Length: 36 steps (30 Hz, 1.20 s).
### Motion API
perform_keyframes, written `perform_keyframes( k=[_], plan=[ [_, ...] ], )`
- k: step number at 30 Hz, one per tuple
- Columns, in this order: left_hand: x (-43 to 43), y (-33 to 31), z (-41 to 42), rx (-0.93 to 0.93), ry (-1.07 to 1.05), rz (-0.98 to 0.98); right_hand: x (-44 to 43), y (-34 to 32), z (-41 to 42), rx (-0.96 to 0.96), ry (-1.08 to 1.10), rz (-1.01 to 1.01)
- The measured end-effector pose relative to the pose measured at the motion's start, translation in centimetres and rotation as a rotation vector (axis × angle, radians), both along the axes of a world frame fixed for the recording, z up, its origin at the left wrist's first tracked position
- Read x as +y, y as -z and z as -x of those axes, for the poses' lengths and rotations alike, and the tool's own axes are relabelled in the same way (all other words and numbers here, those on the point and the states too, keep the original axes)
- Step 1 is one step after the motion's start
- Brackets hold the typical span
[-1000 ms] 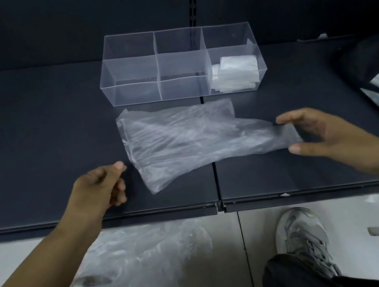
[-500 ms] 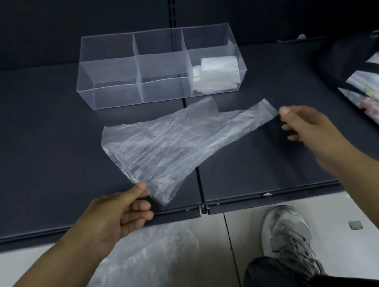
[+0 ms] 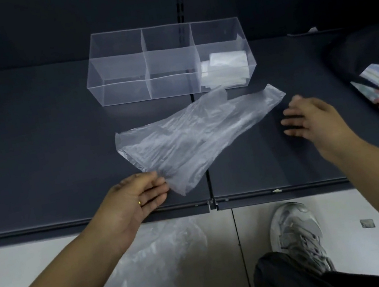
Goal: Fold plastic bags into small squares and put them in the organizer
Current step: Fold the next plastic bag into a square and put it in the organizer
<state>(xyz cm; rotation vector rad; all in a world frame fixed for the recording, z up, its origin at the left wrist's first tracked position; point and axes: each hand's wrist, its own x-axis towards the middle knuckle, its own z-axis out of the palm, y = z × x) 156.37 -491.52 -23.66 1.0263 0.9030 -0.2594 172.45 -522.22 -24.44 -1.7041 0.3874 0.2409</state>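
Note:
A clear plastic bag (image 3: pixel 190 138) lies crumpled and slanted on the dark shelf (image 3: pixel 35 156), in front of a clear three-compartment organizer (image 3: pixel 122 79). Folded white bags (image 3: pixel 226 67) fill the organizer's right compartment; the other two compartments hold nothing. My left hand (image 3: pixel 137 197) pinches the bag's near corner between thumb and fingers. My right hand (image 3: pixel 312 120) hovers flat with fingers spread, just right of the bag's far end and not touching it.
A dark patterned bag (image 3: pixel 378 76) lies at the shelf's right side. More clear plastic bags (image 3: pixel 158 261) lie on the pale floor below the shelf edge, next to a grey shoe (image 3: pixel 296 233).
My right hand has let go of the bag's right end and opened flat beside it. My left hand has closed on the bag's near corner.

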Motion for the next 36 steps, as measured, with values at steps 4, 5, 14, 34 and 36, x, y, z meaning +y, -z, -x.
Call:
perform_keyframes(
  k=[4, 5, 14, 34, 36],
  plan=[
    [-0.2, -0.2, 0.3, -0.003, -0.067, 0.147, 0.5, -0.6, -1.5, 0.044, -0.091, -0.026],
    [-0.5, -0.2, 0.3, 0.008, -0.064, 0.158, 0.9, -0.5, -1.8, 0.032, -0.12, 0.013],
    [-2.4, -0.9, 1.6, 0.254, 0.189, 0.18, 1.9, -0.8, -3.5, -0.115, -0.126, 0.21],
    [-2.1, 0.7, 5.3, 0.053, 0.109, -0.139, -4.8, 0.0, 8.7, 0.017, -0.184, 0.321],
    [-2.0, 0.8, 5.6, 0.039, 0.134, -0.223, -4.9, 0.3, 9.1, -0.024, -0.223, 0.455]
  ],
)
